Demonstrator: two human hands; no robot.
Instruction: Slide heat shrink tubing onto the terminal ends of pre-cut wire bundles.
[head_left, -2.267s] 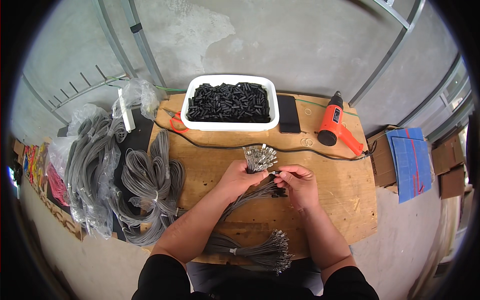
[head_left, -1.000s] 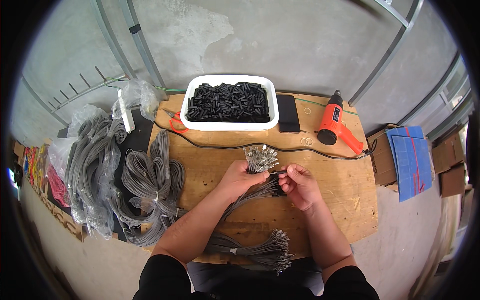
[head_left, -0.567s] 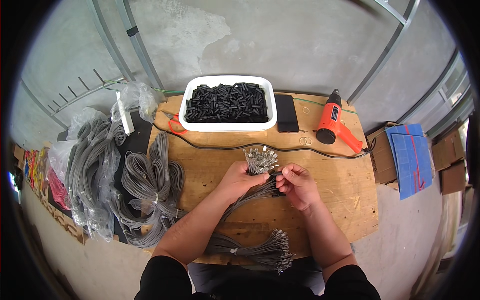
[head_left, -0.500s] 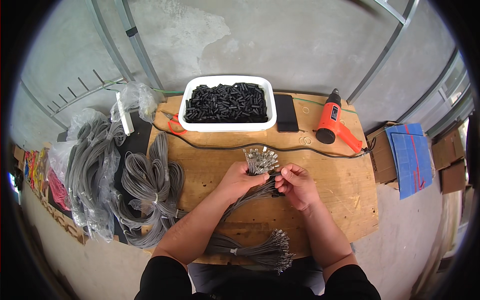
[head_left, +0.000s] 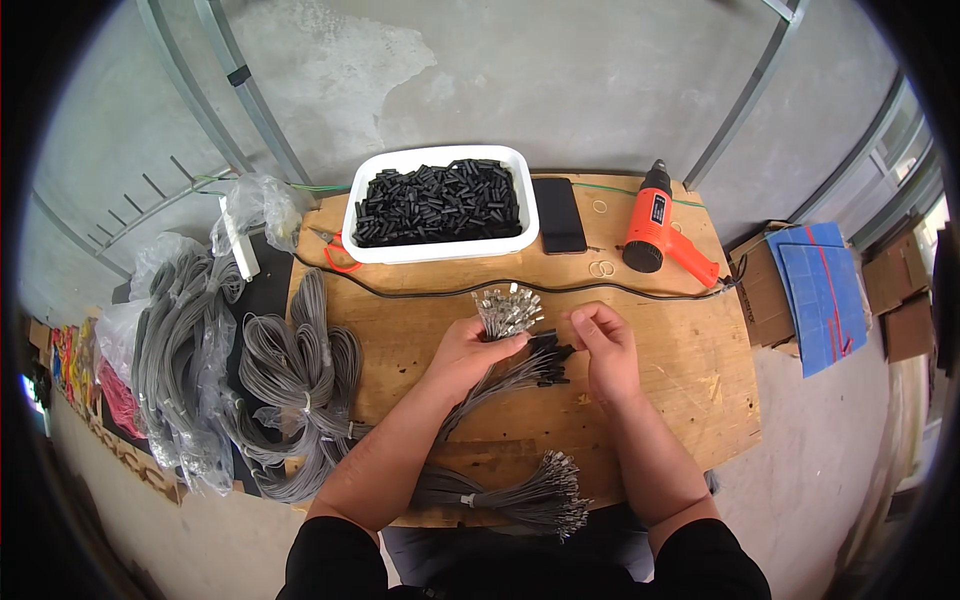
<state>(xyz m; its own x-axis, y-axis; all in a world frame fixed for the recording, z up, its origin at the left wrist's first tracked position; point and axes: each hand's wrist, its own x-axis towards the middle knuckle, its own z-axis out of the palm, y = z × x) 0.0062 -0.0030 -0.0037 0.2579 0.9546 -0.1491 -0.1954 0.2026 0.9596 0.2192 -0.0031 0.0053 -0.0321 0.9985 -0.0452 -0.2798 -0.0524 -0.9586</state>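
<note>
Left hand grips a wire bundle at table centre, its metal tips fanning toward twelve o'clock. Right hand, at three o'clock of it, is curled, fingertips pinched; whether they hold anything I cannot tell. Black sleeved ends lie between the hands.

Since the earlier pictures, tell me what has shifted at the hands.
The right hand has drawn back slightly to the right from the wire ends, fingers pinched. The left hand still grips the bundle of grey wires. The white tray, orange heat gun and wire coils have not moved.
</note>
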